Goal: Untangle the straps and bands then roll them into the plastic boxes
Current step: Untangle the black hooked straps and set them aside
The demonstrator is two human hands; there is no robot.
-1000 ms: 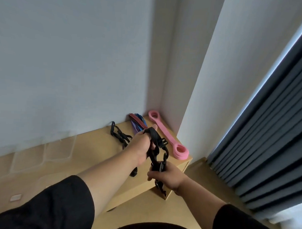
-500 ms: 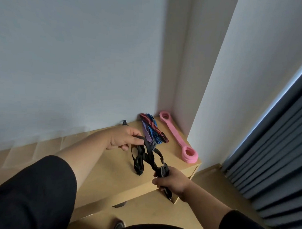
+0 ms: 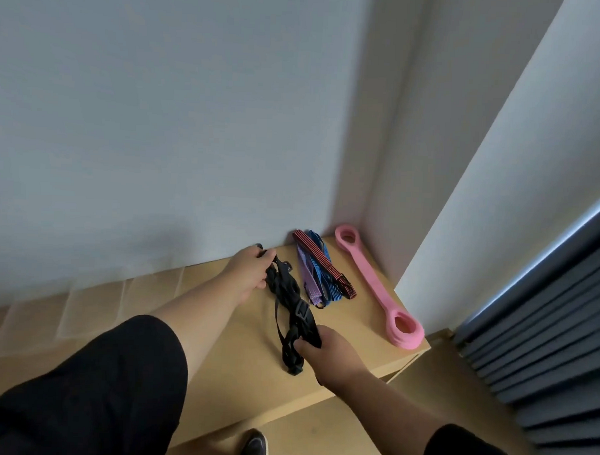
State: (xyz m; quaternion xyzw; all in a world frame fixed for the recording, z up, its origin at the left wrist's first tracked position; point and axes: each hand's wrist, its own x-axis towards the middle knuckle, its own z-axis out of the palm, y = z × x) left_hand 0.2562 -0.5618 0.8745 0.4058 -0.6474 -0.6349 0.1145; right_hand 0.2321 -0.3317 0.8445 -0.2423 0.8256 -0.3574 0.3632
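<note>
grip: left hand (image 3: 247, 272) is curled round the far end of the black buckle strap (image 3: 291, 303), right hand (image 3: 325, 345) pinches the near end, so it's stretched out between them, low over the wooden cabinet top (image 3: 240, 347)

strap itself: still twisted on itself between the two grips, buckle about midway, a loose loop hanging past the right hand

just right of the grip: striped elastic cords (image 3: 319, 270) in red, blue and purple, lying in a bundle, not rolled

further right: pink resistance band (image 3: 374, 287), flat and already straight, untouched

left of the grip: clear plastic boxes (image 3: 95, 303) along the wall, and as far as I can tell nothing's in them

progress: pretty early I'd say. Nothing rolled or boxed, first strap only half sorted, cords and pink band still to go
</note>
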